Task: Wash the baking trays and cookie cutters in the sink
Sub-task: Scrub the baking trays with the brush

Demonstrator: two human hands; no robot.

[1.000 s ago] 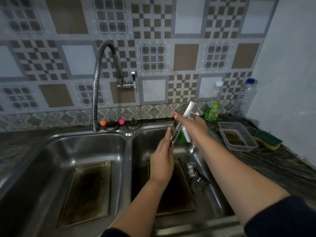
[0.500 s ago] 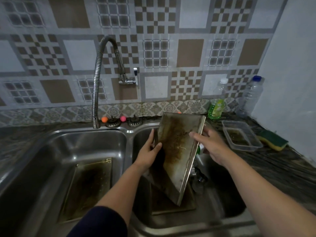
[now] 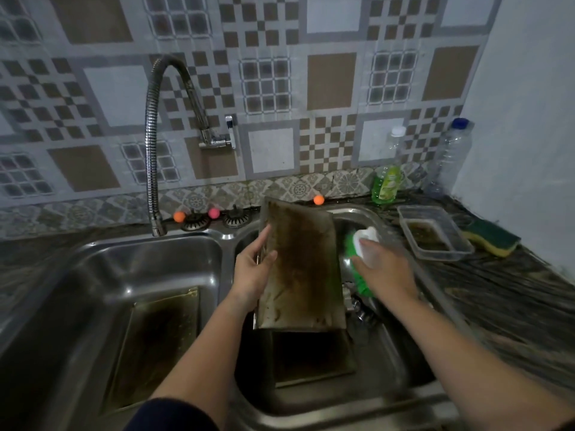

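Left hand (image 3: 253,273) grips left edge of stained baking tray (image 3: 303,269) – tray tilted upright over right sink basin (image 3: 401,362), thumb across its face. Right hand (image 3: 384,270) just right of tray, fingers curled round green-and-white scrub brush (image 3: 361,253) – blurred

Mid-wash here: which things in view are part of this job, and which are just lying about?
In the job:
held tray, left hand
green brush, right hand
tray in left basin
tray in right basin
cookie cutters

Lying about:
soap bottle
clear bottle
plastic tub
sponge
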